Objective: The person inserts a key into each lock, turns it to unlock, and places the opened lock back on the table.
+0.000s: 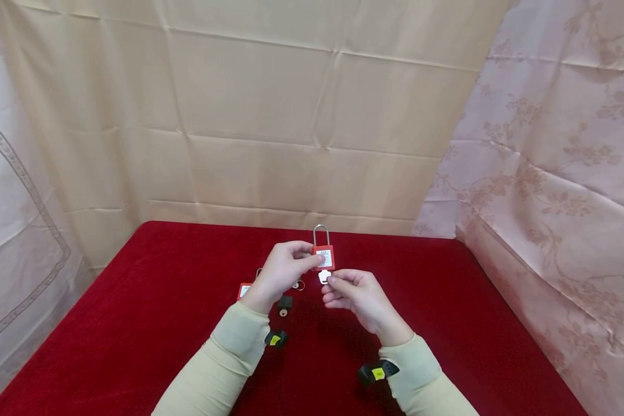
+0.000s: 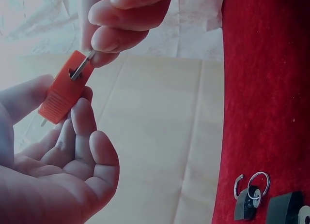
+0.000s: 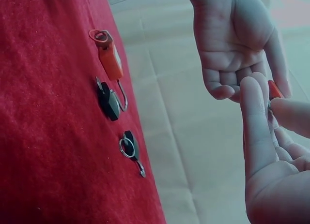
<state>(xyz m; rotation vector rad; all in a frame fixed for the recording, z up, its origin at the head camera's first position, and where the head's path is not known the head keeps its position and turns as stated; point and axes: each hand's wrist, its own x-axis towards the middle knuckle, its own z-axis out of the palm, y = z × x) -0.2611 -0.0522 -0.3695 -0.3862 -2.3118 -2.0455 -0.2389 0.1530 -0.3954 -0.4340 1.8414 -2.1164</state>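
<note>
My left hand [image 1: 283,268] grips a red padlock [image 1: 324,249] by its body between thumb and fingers. Its long metal shackle [image 1: 320,226] points up, and a white label faces the head camera. With thumb and forefinger my right hand [image 1: 361,294] pinches a silver key [image 1: 325,277] just below the lock. In the left wrist view the blade of the key [image 2: 83,66] sits in the slot in the underside of the padlock [image 2: 63,96]. Whether the shackle is latched, I cannot tell.
On the red cloth-covered table [image 1: 187,335] lie another red padlock [image 3: 111,62] with a ring on its key, a black padlock [image 3: 108,101] and a smaller black padlock [image 3: 130,145] with a key ring. Curtains [image 1: 270,115] hang behind the table.
</note>
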